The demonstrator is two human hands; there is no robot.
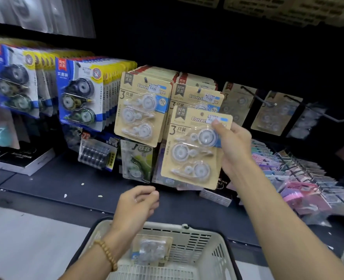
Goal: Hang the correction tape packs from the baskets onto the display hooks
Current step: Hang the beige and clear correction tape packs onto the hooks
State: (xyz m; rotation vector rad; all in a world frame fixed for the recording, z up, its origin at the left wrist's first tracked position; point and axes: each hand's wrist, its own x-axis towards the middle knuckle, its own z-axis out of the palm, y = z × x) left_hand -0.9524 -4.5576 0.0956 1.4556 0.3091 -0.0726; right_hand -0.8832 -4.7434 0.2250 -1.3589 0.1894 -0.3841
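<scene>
My right hand grips a tan correction tape pack by its right edge, thumb on its front, holding it upright in front of the display. Just behind it hang two full stacks of the same tan packs on hooks. My left hand hovers lower, above the basket, fingers loosely curled and holding nothing. A white plastic basket stands at the bottom, with another correction tape pack lying inside it.
Blue and yellow tape packs hang to the left. Two nearly bare hooks with one tan pack each stick out to the right. Pastel packets fill the lower right rack. Black boxes lie on the dark shelf at left.
</scene>
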